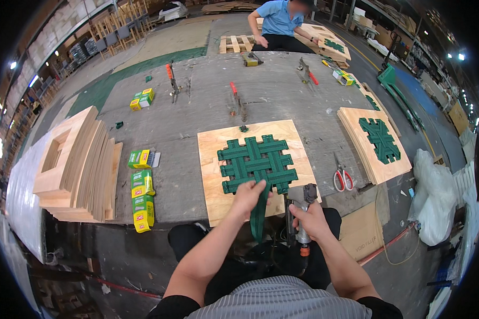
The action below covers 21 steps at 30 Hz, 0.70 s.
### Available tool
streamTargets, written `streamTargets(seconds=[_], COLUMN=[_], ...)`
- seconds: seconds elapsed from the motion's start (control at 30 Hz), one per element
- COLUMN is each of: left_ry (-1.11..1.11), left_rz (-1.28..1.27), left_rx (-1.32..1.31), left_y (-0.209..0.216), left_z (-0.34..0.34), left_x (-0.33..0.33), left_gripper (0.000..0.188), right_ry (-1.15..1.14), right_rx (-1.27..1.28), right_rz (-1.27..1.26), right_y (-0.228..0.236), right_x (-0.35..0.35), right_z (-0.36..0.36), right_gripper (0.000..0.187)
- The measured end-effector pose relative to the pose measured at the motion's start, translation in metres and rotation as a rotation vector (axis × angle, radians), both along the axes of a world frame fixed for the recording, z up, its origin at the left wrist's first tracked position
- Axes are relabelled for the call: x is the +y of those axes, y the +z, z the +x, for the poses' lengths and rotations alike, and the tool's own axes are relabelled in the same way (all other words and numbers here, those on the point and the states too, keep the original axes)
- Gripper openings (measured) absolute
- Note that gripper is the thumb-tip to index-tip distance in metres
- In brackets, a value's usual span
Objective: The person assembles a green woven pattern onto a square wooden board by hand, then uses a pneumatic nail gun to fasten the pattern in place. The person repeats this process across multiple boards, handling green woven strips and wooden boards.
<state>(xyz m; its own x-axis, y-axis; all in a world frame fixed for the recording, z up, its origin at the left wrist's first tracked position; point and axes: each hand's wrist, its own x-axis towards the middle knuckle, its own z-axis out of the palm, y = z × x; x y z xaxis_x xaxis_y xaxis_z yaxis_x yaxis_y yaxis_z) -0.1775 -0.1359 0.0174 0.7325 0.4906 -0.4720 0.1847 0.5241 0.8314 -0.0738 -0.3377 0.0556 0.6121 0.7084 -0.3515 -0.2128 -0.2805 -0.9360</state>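
Observation:
A square plywood panel (210, 207) lies at the table's near edge, with dark green webbing (256, 159) woven across its middle. My left hand (247, 196) is closed on a green webbing strap (258, 215) whose loose end hangs over the panel's near edge. In my right hand (310, 219) is a pneumatic stapler (309, 194), held beside the panel's near right corner with an orange hose fitting below. How the panel's opening lies under the webbing is hidden.
Stacked plywood frames (69, 159) stand at left, beside several yellow-green staple boxes (142, 183). Red-handled scissors (342, 178) lie right of the panel, near finished webbed panels (378, 141). Clamps (236, 98) line the table's middle. Across it sits a person in a blue shirt (279, 21).

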Motion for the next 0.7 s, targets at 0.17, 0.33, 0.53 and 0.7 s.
streamTargets(seconds=[0.17, 0.33, 0.53, 0.7], left_ry=[-0.179, -0.218, -0.193, -0.161], left_rz=[-0.234, -0.290, -0.439, -0.451], left_rx=[0.018, 0.037, 0.005, -0.011], left_y=[-0.004, -0.033, -0.040, -0.036], left_z=[0.024, 0.036, 0.042, 0.038], left_x=[0.066, 0.084, 0.082, 0.083], left_gripper=[0.037, 0.036, 0.035, 0.034], right_ry=[0.113, 0.165, 0.177, 0.195], right_rx=[-0.012, -0.060, -0.136, -0.152], right_rz=[-0.050, -0.114, -0.148, -0.188], right_y=[-0.006, -0.008, -0.010, -0.011], right_x=[0.019, 0.038, 0.052, 0.058], right_z=[0.003, 0.003, 0.001, -0.002], right_gripper=[0.037, 0.041, 0.033, 0.044])
